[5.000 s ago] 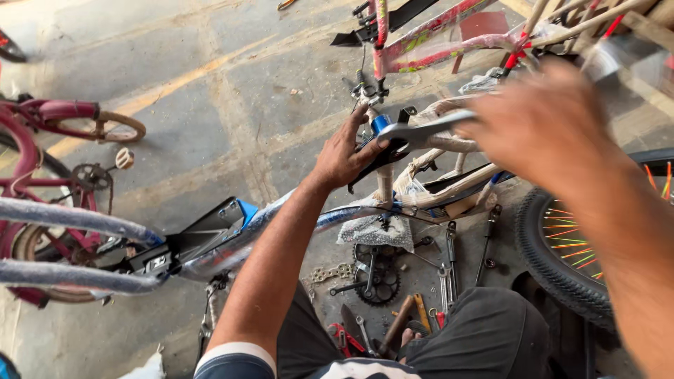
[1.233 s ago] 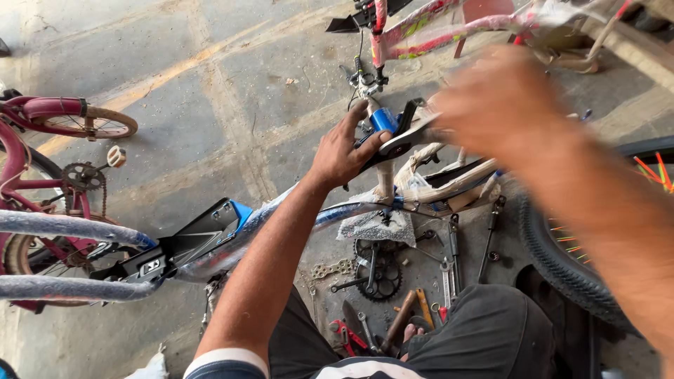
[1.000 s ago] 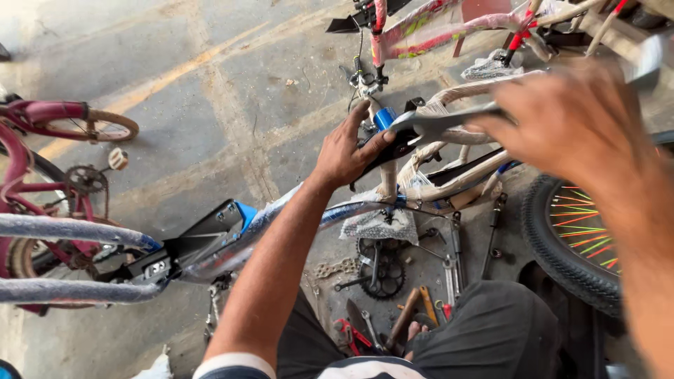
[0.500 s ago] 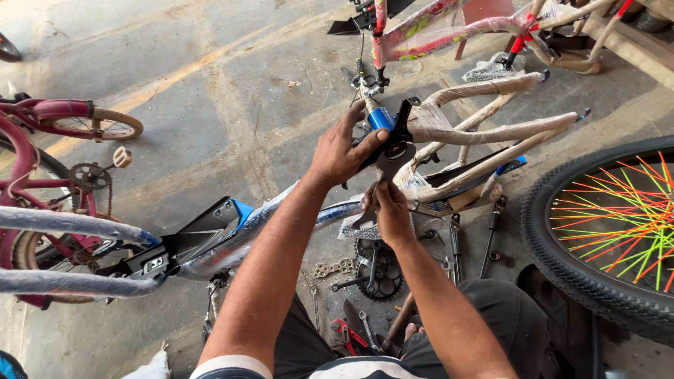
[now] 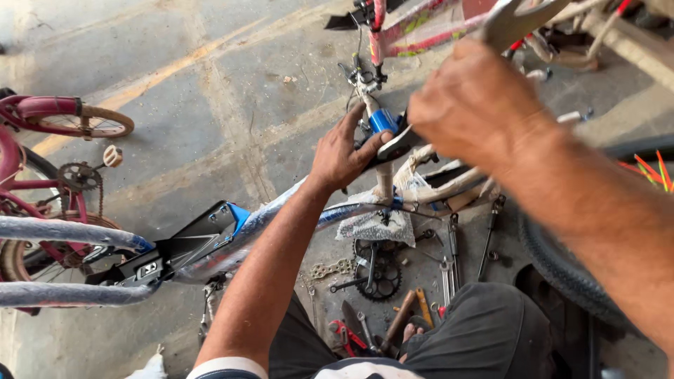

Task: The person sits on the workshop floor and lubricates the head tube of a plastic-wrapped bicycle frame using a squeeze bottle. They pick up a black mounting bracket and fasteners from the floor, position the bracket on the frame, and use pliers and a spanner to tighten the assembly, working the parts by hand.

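Left hand [image 5: 344,151] clamps its fingers around the black saddle [image 5: 397,146] at mid-frame, pinning it atop the seat post [image 5: 384,184] of the wrapped blue bike frame [image 5: 232,235]. Right hand [image 5: 477,105] is raised, fist clenched on a steel spanner [image 5: 516,17], blurred. The saddle looks stiff and light, best gripped at its narrow nose; its long axis runs near-left to far-right. Loose tools and a chainring [image 5: 379,270] lie on the floor below
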